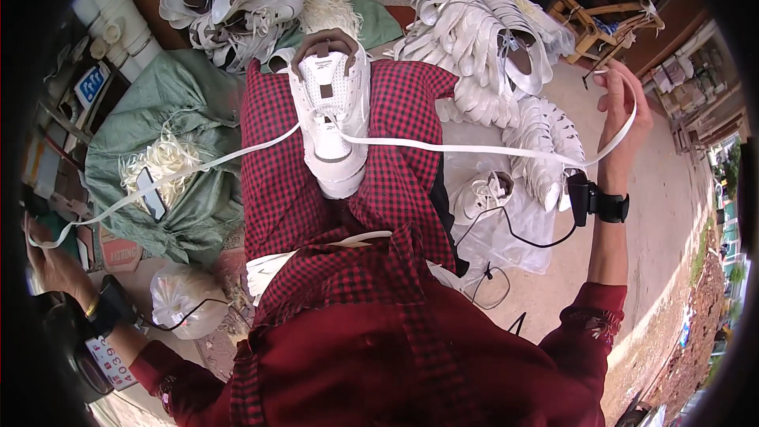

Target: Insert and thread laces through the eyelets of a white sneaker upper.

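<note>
A white sneaker (336,111) with a brown lining rests on my lap, its toe toward me. A flat white shoelace (443,147) passes through its lower eyelets, and both ends stretch out sideways. Far out to the right, my right hand (626,122) is raised and closed on one end, which curves round past the fingers. My left hand (62,270), at the dark left rim, is closed on the other end; its fingers are partly lost in shadow. Under the shoe lies a red-and-black checked apron (269,126).
Loose white laces (162,160) and a phone-like object (150,194) lie on a green sack (130,122) at left. Piles of white shoes (466,39) stand ahead and right. A laced shoe (482,196) sits on clear plastic (514,245). A wooden stool (593,24) is farther back.
</note>
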The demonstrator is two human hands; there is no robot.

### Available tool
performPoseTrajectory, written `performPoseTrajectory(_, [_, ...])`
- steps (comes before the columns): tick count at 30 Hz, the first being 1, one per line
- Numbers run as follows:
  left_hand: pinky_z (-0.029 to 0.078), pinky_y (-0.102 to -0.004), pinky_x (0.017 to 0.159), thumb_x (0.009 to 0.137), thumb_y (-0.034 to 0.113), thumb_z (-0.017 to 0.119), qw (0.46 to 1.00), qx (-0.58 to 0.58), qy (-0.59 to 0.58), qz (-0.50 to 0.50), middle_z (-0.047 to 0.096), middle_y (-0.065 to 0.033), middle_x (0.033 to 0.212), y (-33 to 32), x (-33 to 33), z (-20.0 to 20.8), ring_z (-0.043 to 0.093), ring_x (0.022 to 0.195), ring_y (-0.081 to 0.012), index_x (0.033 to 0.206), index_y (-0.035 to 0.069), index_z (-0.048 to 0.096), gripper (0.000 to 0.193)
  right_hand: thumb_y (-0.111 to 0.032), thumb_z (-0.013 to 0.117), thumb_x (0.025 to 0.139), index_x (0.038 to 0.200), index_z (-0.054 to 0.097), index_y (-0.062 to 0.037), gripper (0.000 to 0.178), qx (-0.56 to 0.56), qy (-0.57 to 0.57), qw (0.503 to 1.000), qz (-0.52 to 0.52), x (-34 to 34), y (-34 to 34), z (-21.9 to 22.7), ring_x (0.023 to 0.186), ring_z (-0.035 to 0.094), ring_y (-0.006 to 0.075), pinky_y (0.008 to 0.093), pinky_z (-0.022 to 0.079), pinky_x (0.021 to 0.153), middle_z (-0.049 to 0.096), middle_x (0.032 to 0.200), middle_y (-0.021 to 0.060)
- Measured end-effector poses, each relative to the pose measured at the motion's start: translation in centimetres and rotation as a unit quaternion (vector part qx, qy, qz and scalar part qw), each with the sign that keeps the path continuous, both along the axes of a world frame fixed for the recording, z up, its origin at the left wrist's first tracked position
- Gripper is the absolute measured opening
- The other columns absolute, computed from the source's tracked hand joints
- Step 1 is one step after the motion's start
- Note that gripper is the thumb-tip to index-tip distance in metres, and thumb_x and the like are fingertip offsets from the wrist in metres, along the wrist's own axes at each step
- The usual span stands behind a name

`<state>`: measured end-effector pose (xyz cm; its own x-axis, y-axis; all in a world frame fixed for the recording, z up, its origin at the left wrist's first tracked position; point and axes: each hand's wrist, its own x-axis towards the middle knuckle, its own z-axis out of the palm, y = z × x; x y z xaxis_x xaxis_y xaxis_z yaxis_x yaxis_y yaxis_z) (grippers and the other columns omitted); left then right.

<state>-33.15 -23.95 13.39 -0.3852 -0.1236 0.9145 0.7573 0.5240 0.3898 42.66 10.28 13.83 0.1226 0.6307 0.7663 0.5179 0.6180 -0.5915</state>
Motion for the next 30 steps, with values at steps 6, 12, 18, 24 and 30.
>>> performPoseTrajectory(6, [0.051,-0.0234,0.078,0.099,0.017,0.068,0.765,-0.053,-0.226,-0.601,0.068,-0.0069,0.110,18.5,25.0,-4.8,0.064,0.092,-0.0099,0.119,0.000,0.072,0.027,-0.005,0.074,0.091,0.098,0.069,0.0019,0.011,-0.241,0.029,0.902,0.356,-14.5,0.3,-7.2,0.081,0.066,0.0065,0.0215,0.050,0.068,0.072,0.090,0.0057])
performPoseTrajectory(12, [0.052,-0.0207,0.071,0.094,0.003,0.070,0.623,-0.083,-0.337,-0.701,0.064,-0.0011,0.095,24.9,32.1,-10.2,0.063,0.080,-0.0064,0.106,-0.001,0.074,0.013,-0.001,0.075,0.085,0.092,0.069,0.0012,0.009,-0.200,-0.056,0.886,0.414,-20.2,1.2,-9.9,0.075,0.063,0.0079,0.0244,0.051,0.070,0.070,0.084,0.0031])
performPoseTrajectory(18, [0.052,-0.0203,0.073,0.092,-0.002,0.070,0.637,-0.154,-0.316,-0.686,0.061,-0.0019,0.097,24.7,32.9,-11.9,0.064,0.085,-0.0064,0.103,-0.002,0.071,0.011,-0.002,0.076,0.085,0.090,0.070,-0.0005,0.009,-0.219,-0.091,0.898,0.370,-20.1,0.2,-8.8,0.070,0.060,0.0067,0.0233,0.049,0.062,0.070,0.080,0.0020])
performPoseTrajectory(24, [0.053,-0.0203,0.072,0.092,-0.001,0.070,0.641,-0.147,-0.334,-0.676,0.065,-0.0020,0.094,24.3,32.5,-11.8,0.065,0.083,-0.0062,0.102,-0.001,0.069,0.010,-0.004,0.076,0.084,0.089,0.070,-0.0019,0.008,-0.204,-0.087,0.902,0.371,-20.5,0.3,-9.0,0.068,0.059,0.0059,0.0221,0.047,0.057,0.069,0.079,0.0012])
performPoseTrajectory(30, [0.051,-0.0186,0.067,0.091,-0.002,0.069,0.625,-0.148,-0.384,-0.663,0.067,0.0002,0.089,24.3,32.4,-11.3,0.063,0.078,-0.0032,0.105,0.000,0.067,0.015,0.000,0.073,0.079,0.084,0.064,-0.0022,0.011,-0.145,-0.184,0.910,0.343,-21.9,-0.5,-8.2,0.063,0.063,0.0134,0.0270,0.047,0.055,0.064,0.075,0.0052])
